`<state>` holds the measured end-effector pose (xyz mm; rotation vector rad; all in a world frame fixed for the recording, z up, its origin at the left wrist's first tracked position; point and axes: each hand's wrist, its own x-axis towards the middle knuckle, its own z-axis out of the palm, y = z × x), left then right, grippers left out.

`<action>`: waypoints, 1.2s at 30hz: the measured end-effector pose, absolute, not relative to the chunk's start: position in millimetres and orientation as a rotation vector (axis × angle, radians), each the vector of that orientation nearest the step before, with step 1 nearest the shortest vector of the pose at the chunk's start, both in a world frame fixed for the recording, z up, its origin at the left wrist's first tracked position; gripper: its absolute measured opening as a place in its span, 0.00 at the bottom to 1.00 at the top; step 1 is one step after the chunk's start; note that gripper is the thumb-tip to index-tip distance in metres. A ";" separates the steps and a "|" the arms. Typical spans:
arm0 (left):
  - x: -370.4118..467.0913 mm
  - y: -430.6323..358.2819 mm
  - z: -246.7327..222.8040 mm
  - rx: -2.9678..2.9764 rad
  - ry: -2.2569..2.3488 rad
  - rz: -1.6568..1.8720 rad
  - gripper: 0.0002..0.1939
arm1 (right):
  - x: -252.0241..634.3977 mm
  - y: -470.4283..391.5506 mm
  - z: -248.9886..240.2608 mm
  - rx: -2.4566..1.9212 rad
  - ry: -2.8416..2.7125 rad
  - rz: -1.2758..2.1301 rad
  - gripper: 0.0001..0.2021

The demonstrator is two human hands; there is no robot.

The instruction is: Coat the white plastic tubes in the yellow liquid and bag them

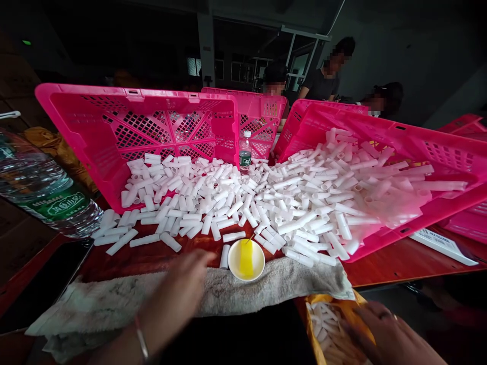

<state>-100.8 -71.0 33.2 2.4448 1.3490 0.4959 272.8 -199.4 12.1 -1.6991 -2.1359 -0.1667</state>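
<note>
My left hand, smeared by motion, is over the grey towel, just left of a small white dish. A yellow block lies in that dish. The hand's fingers are too blurred to read, and any held item is hidden. At the lower right my right hand, with a ring on one finger, reaches over a yellow bag of white pieces. Its fingers look stretched apart, with nothing visible in them. White plastic tubes lie heaped beyond the dish.
Two pink crates lie tipped toward me, spilling tubes onto the red table. A large water bottle leans at left; a small bottle stands between the crates. Several people are behind.
</note>
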 end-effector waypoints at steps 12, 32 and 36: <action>-177.9 13.3 23.5 2.593 1.535 0.269 0.13 | 221.6 -104.1 -9.9 -1.715 -2.029 -0.261 0.12; -127.8 21.7 26.2 2.602 1.645 0.500 0.14 | 169.4 -75.5 -14.6 -1.270 -2.022 0.391 0.18; -134.9 53.5 31.3 2.728 1.640 0.406 0.13 | 169.6 -72.3 -17.4 -1.195 -2.015 0.315 0.15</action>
